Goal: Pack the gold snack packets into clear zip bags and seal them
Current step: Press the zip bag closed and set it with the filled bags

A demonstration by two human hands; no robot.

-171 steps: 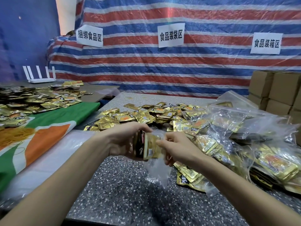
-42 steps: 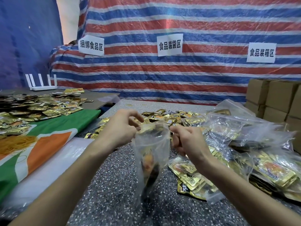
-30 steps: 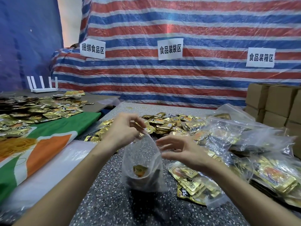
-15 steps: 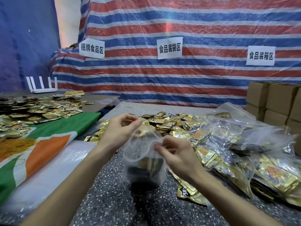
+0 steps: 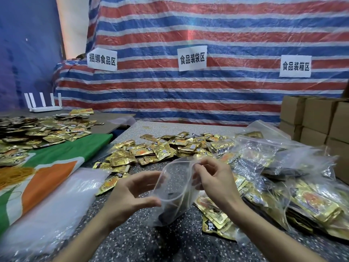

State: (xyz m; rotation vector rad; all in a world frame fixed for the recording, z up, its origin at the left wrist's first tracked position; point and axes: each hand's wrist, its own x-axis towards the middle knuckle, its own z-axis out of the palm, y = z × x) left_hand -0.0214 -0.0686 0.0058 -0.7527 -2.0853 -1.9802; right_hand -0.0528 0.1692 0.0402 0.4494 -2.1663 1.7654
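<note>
A clear zip bag [image 5: 175, 188] lies tilted over the speckled table [image 5: 132, 241], its mouth wide and turned toward me. Dark and gold packets sit in its bottom. My right hand [image 5: 213, 180] pinches the upper rim of the mouth. My left hand [image 5: 130, 193] curls round the left side of the mouth, thumb on the lower rim and fingertips at the upper corner. Behind the bag spreads a loose pile of gold snack packets [image 5: 162, 150].
Filled clear bags [image 5: 283, 186] are heaped at the right, with cardboard boxes [image 5: 321, 121] beyond. A stack of empty bags [image 5: 56, 201] lies left on a green and orange cloth [image 5: 47, 178], beside yellow rubber bands [image 5: 15, 174]. More packets [image 5: 37, 129] cover the left table.
The bag stood upright on the table with both hands at its rim; now it is tipped over to the left. My left hand has dropped lower along the mouth.
</note>
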